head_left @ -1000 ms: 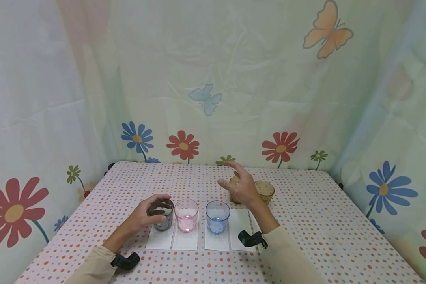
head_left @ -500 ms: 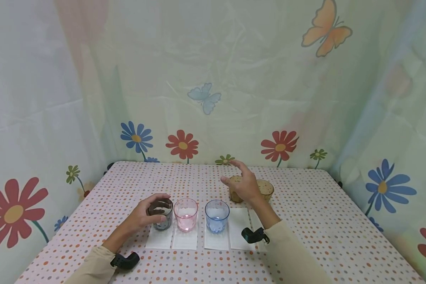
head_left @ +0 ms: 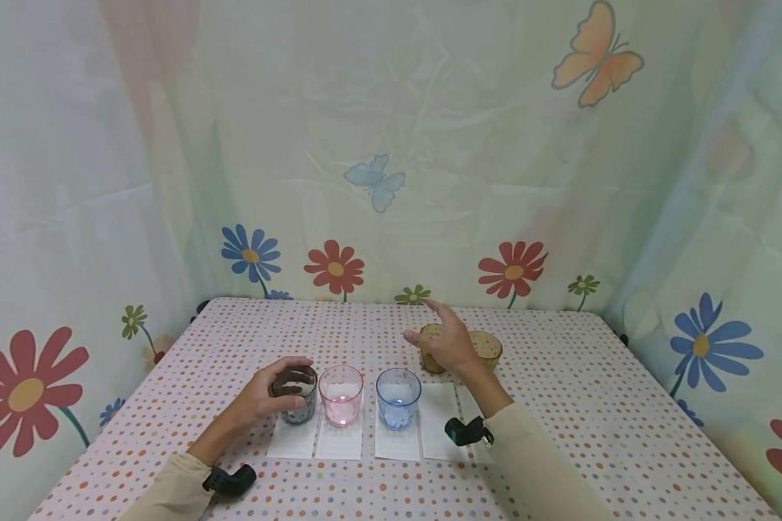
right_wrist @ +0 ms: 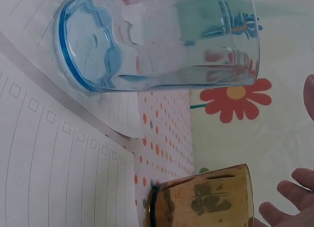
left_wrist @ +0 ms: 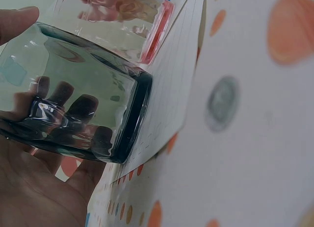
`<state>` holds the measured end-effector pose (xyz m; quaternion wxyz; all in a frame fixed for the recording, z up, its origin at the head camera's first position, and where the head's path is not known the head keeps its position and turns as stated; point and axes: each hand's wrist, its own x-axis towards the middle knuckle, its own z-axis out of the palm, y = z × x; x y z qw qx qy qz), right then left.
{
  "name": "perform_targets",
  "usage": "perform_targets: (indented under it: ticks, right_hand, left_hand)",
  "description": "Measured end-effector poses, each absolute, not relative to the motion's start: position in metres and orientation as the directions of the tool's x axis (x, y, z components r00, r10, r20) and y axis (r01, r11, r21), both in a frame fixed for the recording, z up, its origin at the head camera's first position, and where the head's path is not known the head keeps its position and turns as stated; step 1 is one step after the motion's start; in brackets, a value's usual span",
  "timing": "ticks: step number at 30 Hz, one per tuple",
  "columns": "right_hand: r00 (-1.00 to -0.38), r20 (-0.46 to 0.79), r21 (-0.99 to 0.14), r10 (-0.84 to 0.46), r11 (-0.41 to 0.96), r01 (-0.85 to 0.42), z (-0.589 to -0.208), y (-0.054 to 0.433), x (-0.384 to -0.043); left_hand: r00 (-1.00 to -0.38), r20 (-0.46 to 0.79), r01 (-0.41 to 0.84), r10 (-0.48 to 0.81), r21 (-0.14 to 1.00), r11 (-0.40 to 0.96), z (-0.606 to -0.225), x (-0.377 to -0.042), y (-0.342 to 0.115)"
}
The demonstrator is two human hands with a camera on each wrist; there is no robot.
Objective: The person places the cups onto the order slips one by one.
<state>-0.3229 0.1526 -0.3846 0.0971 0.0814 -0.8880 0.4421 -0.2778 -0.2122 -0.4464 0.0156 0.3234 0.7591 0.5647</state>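
My left hand (head_left: 261, 394) curves round a dark grey glass (head_left: 300, 414). In the left wrist view the thumb (left_wrist: 18, 22) lies by the glass's upper side and the other fingers show through its wall. Just right of it stands a pink glass (head_left: 342, 407), then a blue glass (head_left: 399, 407). All three are upright on white paper sheets (head_left: 291, 443). My right hand (head_left: 452, 344) hovers with fingers spread near two amber glasses, a left one (head_left: 432, 364) partly hidden and a right one (head_left: 489, 349). In the right wrist view, fingers (right_wrist: 294, 195) appear beside an amber glass (right_wrist: 206, 200).
A lined paper sheet (head_left: 439, 409) lies right of the blue glass, with another partly under the right forearm's outline. The dotted tablecloth (head_left: 560, 405) covers the table. A printed curtain (head_left: 267, 145) hangs behind and on both sides.
My right hand has shifted slightly right and its fingers look a little less spread upward. The left hand and the glasses keep their places.
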Motion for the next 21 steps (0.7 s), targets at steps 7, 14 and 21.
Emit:
perform_targets:
  ticks: [7,14,21]
  right_hand:
    - [-0.974,0.222,-0.779,-0.040,0.593,-0.202,-0.387,0.153,-0.324]
    - [-0.967,0.252,-0.766,-0.031,0.604,-0.219,-0.391,0.156,-0.328]
    - [-0.958,0.285,-0.732,-0.020,0.641,-0.231,-0.396,0.154,-0.333]
  left_hand:
    - [-0.799,0.334,0.471,0.500,0.865,0.174,-0.447,-0.278,-0.213]
    - [-0.804,0.331,0.467,0.495,0.866,0.180,-0.448,-0.278,-0.212]
    - [-0.799,0.337,0.471,0.498,0.866,0.170,-0.449,-0.279,-0.213]
